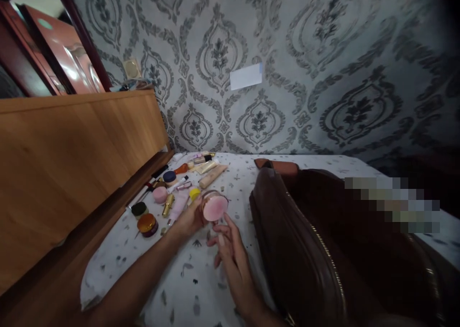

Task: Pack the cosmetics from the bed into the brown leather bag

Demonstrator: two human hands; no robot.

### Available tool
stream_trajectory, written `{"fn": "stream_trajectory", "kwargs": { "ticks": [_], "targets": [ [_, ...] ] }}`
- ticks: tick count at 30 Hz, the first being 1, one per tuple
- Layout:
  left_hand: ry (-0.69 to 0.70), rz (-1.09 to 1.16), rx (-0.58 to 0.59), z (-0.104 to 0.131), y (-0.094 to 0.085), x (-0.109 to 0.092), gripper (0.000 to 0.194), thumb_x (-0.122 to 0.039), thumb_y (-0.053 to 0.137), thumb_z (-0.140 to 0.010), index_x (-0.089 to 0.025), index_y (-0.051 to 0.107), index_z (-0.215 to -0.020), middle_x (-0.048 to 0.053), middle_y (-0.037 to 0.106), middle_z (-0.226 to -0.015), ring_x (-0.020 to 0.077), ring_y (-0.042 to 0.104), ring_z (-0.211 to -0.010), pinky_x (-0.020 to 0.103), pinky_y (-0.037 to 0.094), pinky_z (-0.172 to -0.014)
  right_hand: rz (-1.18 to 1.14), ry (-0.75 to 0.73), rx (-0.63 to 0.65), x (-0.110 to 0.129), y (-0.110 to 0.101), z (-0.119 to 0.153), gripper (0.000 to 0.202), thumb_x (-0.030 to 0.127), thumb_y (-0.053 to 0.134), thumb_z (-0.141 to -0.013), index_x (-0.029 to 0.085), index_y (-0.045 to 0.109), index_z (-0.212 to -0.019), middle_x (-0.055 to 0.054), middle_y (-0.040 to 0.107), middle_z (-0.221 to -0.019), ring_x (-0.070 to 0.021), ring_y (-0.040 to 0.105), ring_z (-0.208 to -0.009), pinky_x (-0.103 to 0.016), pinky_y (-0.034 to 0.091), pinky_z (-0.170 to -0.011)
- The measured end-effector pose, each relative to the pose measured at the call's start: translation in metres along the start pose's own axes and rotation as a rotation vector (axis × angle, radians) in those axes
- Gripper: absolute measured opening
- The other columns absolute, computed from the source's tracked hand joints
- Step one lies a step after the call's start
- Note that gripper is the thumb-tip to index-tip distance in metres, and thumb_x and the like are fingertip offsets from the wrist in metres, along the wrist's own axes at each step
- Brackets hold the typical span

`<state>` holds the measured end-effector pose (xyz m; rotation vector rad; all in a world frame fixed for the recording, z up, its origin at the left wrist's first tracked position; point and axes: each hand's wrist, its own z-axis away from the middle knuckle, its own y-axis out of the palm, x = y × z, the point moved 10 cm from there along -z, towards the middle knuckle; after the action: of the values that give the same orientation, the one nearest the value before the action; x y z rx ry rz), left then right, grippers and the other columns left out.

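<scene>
My left hand (191, 219) is wrapped around a cosmetic jar with a pink lid (215, 208), tilted so the lid faces me. Just below and right of the jar, my right hand (235, 262) has its fingers stretched out, apart from one another, with nothing in them. Beyond my left hand lie a pale pink tube (178, 206), a gold lipstick-like tube (167, 205) and a yellow-capped item (194, 193). An orange-lidded jar (147, 225), a dark-lidded jar (139, 210) and a pink jar (160, 194) stand to the left.
A large brown leather bag (287, 236) gapes open on the right, its zip undone. Further back on the patterned white sheet (179, 269) are a beige tube (212, 176), a blue-lidded jar (169, 176) and several other cosmetics. A wooden panel (82, 149) borders the left; a papered wall closes the back.
</scene>
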<state>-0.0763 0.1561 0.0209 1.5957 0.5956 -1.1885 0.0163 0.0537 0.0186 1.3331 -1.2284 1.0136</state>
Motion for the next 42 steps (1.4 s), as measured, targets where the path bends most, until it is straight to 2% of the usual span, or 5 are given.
{"fn": "stream_trajectory", "kwargs": {
  "ticks": [4,8,17,28,42],
  "targets": [
    [0.170,-0.360,0.110,0.010,0.010,-0.023,0.066,-0.056,0.075,-0.068,-0.016,0.065,-0.120,0.010,0.068,-0.110,0.0251,0.063,-0.097,0.030,0.048,-0.078,-0.136,0.008,0.014,-0.006,0.002,0.000,0.065,0.059,0.045,-0.092,0.026,0.037,-0.147,-0.012,0.060,-0.123,-0.0217,0.065,-0.088,-0.030,0.053,-0.059],
    [0.268,-0.731,0.119,0.018,0.019,-0.045,0.075,-0.059,0.076,-0.066,-0.019,0.060,-0.128,0.009,0.064,-0.117,0.0286,0.059,-0.105,0.036,0.046,-0.088,-0.230,0.030,0.016,-0.008,0.004,0.000,0.062,0.064,0.047,-0.089,0.026,0.048,-0.139,-0.013,0.056,-0.133,-0.0273,0.064,-0.105,-0.032,0.056,-0.060],
    [0.547,-1.248,0.073,0.031,0.039,-0.061,0.076,-0.051,0.079,-0.066,-0.018,0.056,-0.130,0.012,0.061,-0.118,0.0313,0.055,-0.113,0.044,0.041,-0.100,-0.329,0.178,-0.027,-0.018,0.002,-0.006,0.059,0.066,0.055,-0.083,0.024,0.054,-0.124,-0.012,0.060,-0.127,-0.0298,0.067,-0.102,-0.033,0.058,-0.058],
    [0.647,-1.375,0.108,0.040,0.054,-0.060,0.076,-0.048,0.078,-0.068,-0.018,0.049,-0.132,0.014,0.060,-0.123,0.0315,0.055,-0.116,0.047,0.040,-0.103,-0.437,0.251,-0.123,-0.031,-0.005,-0.006,0.056,0.069,0.063,-0.074,0.021,0.063,-0.104,-0.011,0.069,-0.110,-0.0269,0.068,-0.088,-0.030,0.054,-0.050],
    [0.640,-1.348,0.188,0.043,0.059,-0.057,0.077,-0.040,0.076,-0.072,-0.020,0.041,-0.137,0.014,0.057,-0.132,0.0300,0.052,-0.123,0.046,0.040,-0.105,-0.458,0.289,-0.141,-0.039,-0.005,-0.004,0.058,0.069,0.066,-0.072,0.022,0.060,-0.106,-0.007,0.067,-0.103,-0.0250,0.066,-0.086,-0.030,0.055,-0.050]
  ]
}}
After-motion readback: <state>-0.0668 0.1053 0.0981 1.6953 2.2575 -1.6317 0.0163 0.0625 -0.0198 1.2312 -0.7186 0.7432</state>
